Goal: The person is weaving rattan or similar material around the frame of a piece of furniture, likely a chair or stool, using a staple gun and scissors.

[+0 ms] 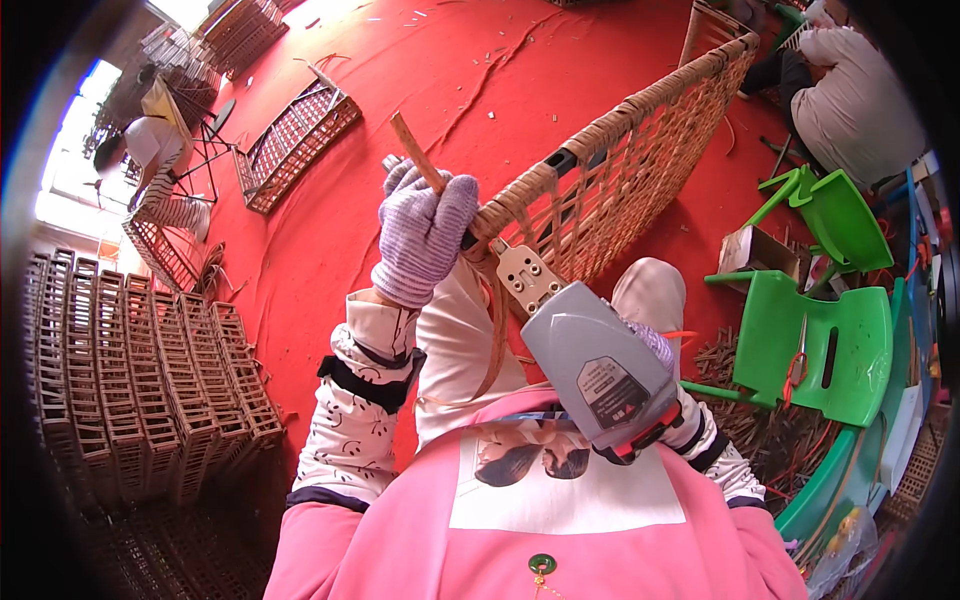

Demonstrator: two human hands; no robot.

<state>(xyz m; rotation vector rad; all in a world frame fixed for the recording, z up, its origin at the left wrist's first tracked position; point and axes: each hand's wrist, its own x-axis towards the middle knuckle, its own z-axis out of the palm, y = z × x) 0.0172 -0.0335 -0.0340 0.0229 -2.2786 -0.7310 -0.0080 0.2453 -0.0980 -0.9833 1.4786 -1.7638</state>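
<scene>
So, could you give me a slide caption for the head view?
A gloved left hand grips a brown strip at the near corner of a woven frame, beside a grey power tool.

1. Your right hand [652, 345] is mostly hidden behind the grey power tool [600, 365]; only a strip of glove shows.
2. The palm side of your left hand [425, 238] is turned away, hiding its grip on the woven frame [660, 103].
3. The top edge cuts off the woven frame's far end.
4. Left of you, stacked frames [150, 360] sink into the dark rim.
</scene>
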